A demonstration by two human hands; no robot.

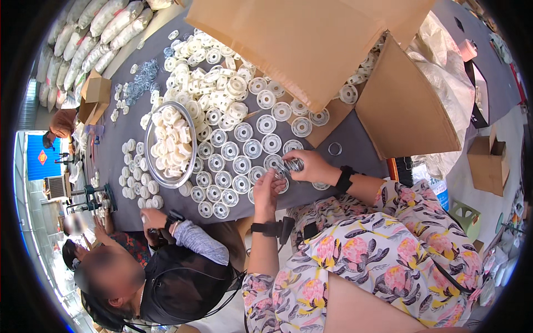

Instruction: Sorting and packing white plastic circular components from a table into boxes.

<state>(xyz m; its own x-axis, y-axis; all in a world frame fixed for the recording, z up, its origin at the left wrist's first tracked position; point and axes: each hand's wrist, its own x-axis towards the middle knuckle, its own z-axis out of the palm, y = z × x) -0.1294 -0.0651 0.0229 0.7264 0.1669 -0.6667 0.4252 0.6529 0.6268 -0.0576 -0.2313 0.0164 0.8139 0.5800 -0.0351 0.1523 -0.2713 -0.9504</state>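
Pale stuffed sacks [119, 25] are filling the upper left of the frame, beyond a dark gray counter [361, 145] that is curving across the middle. Near the frame's centre, just right of it, the right hand [312, 166] is holding a stack of metal rings [292, 165], its fingers clamped around the bundle. The left hand [268, 191] is hovering just below and to the left, its fingers bunched close together by the stack; whether they are gripping a ring, one cannot tell.

Handling this well probably means keeping the right hand's hold snug enough that the stack stays aligned, yet loose enough for a single ring to slip free, while the left fingertips work at the stack's near end. Keeping both wrists clear of the laid-out pieces also seems wise, since a brush could disturb their rows.

As for looks, the stack is showing as shiny, silvery and closely layered, its thin edges catching light. A loose ring [334, 155] is lying to its upper right. White flanged discs [242, 165] with silvery circles are spreading leftward in rough rows, and a steel dish [194, 133] is holding cream-coloured plastic parts [171, 141] left of them.
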